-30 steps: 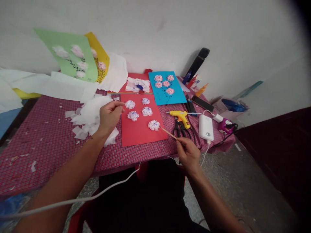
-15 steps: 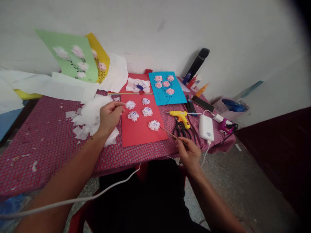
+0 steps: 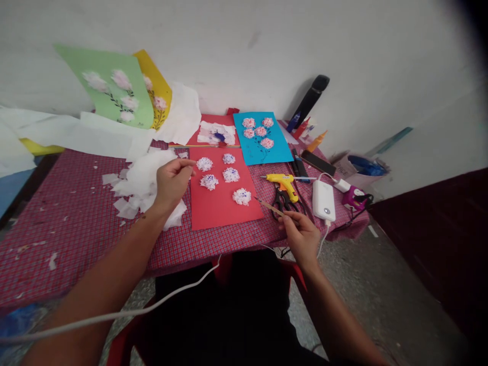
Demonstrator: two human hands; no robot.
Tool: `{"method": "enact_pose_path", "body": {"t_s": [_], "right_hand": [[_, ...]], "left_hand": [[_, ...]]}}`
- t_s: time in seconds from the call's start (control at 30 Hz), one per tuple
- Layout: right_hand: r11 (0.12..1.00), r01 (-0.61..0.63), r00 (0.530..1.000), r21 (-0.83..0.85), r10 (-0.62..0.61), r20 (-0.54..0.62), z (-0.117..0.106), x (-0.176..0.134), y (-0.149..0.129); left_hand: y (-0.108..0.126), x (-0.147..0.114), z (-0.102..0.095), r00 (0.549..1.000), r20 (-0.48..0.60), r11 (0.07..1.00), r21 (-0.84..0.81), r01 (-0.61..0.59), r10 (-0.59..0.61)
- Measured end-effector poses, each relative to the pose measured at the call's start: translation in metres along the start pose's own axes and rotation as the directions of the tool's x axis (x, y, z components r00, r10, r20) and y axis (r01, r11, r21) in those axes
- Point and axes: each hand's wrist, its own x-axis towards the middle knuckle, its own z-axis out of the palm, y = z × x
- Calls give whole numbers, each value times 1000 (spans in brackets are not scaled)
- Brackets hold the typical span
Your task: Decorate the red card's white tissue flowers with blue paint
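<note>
In my right hand (image 3: 301, 236) is a thin paintbrush (image 3: 270, 207), pinched between thumb and fingers. Its tip sits just right of a white tissue flower (image 3: 242, 196) with blue-violet specks, apart from it. That flower lies on a red sheet of paper (image 3: 213, 213) with several similar flowers above it. My left hand (image 3: 175, 180) rests at the sheet's left edge, fingers stretched toward the upper left flower (image 3: 204, 163), with nothing visible in it. Behind the sheet, a white tissue (image 3: 208, 131) carries a blue paint blob (image 3: 220, 136).
Left lies a heap of white tissue pieces (image 3: 141, 178). A blue flower card (image 3: 282, 147) is behind. On the right are a yellow glue gun (image 3: 280, 179), black-handled scissors (image 3: 280, 201), a phone (image 3: 318, 162) and a white power bank (image 3: 324, 201) with cables. A green card (image 3: 107, 101) leans on the wall.
My right hand has drawn back slightly to the right, and the brush tip has come away from the lower right flower. My left hand stays in place.
</note>
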Motion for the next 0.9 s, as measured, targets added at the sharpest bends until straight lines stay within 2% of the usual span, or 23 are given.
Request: {"method": "enact_pose_path", "body": {"t_s": [0.23,0.43,0.67,0.77,0.9], "right_hand": [[987,127,989,-100,-119,90,1,-5,7],[980,153,988,-125,-147,55,-3,-6,8],[942,249,967,-225,-228,115,-5,-6,11],[939,246,968,-239,-226,106,-8,-9,5],[967,187,979,-170,-170,113,-6,-10,2]], "left_hand": [[-1,0,0,1000,-9,1000,4,-1,1],[-1,0,0,1000,6,1000,-5,4,-4],[-3,1,0,1000,-2,1000,-30,-2,2],[-3,1,1,1000,4,1000,-28,0,0],[0,0,1,1000,3,999,-35,14,-14]]}}
